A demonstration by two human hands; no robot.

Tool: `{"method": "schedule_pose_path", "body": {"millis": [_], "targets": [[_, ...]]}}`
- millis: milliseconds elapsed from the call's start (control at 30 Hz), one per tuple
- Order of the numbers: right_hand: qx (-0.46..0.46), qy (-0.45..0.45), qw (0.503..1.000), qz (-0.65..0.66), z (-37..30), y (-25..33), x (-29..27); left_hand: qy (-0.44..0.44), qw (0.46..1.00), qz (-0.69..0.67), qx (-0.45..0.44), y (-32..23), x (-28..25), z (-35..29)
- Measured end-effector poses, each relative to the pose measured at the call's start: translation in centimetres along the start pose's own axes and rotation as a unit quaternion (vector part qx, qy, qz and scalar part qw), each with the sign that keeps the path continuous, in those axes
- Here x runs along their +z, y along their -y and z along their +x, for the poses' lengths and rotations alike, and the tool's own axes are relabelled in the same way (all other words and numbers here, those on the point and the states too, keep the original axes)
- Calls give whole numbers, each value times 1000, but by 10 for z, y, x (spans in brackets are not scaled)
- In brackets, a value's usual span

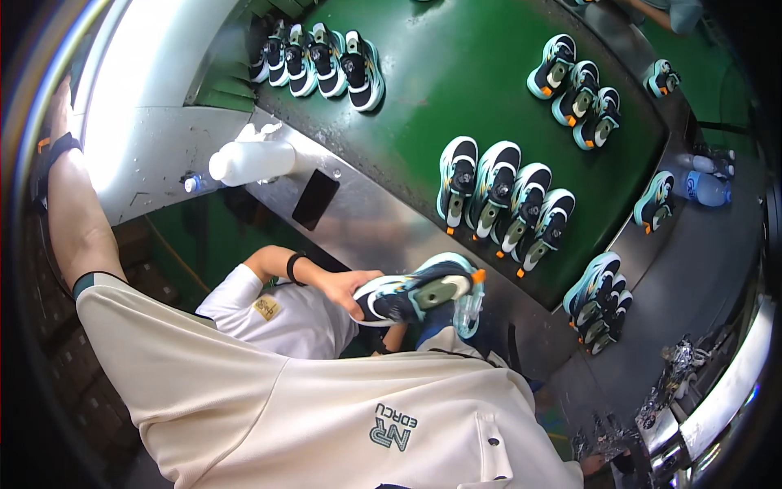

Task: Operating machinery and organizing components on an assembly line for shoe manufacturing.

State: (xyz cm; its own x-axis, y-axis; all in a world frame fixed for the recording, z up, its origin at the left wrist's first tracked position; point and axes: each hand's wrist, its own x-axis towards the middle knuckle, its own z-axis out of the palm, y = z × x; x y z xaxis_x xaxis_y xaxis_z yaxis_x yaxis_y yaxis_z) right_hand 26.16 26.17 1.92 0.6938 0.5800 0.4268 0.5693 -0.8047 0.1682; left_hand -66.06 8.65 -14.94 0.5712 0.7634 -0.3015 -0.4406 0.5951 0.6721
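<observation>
My left hand is at the far left, at the end of my raised arm, beside a bright white panel. A dark band circles its wrist; the fingers are dim and blurred at the rim, so their pose is unclear. My right hand cannot be made out. In front of my chest, a co-worker in a white shirt grips a black, white and pale-blue sneaker by one end with a hand wearing a black wristband. The sneaker has an olive tongue and an orange tab.
Several matching sneakers stand in rows on the green-topped table. A white bottle and a black phone lie along its metal edge. At right are more sneakers and water bottles. Another person's arm shows at top right.
</observation>
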Motion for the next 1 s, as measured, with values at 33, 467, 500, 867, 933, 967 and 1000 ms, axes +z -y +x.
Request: {"method": "schedule_pose_path", "body": {"millis": [33,467,500,867,933,967,1000], "targets": [[4,0,1000,-1,4,-4,5,11,1000,-7,-9,9,-7,-9],[36,49,998,-24,17,-19,-1,-34,997,-68,30,87,-57,-63],[34,61,997,-33,16,-16,-8,-32,996,-72,29,87,-62,-62],[-82,25,989,-123,1,-55,-15,-399,904,151,21,-17,-139,59],[-142,0,980,-140,9,-55,9,-431,871,234,-31,-32,-134,87],[-174,-6,971,-162,16,-61,16,-443,832,325,-70,-30,-132,103],[-208,-16,960,-188,21,-70,24,-439,845,303,-23,-23,-131,115]]}}
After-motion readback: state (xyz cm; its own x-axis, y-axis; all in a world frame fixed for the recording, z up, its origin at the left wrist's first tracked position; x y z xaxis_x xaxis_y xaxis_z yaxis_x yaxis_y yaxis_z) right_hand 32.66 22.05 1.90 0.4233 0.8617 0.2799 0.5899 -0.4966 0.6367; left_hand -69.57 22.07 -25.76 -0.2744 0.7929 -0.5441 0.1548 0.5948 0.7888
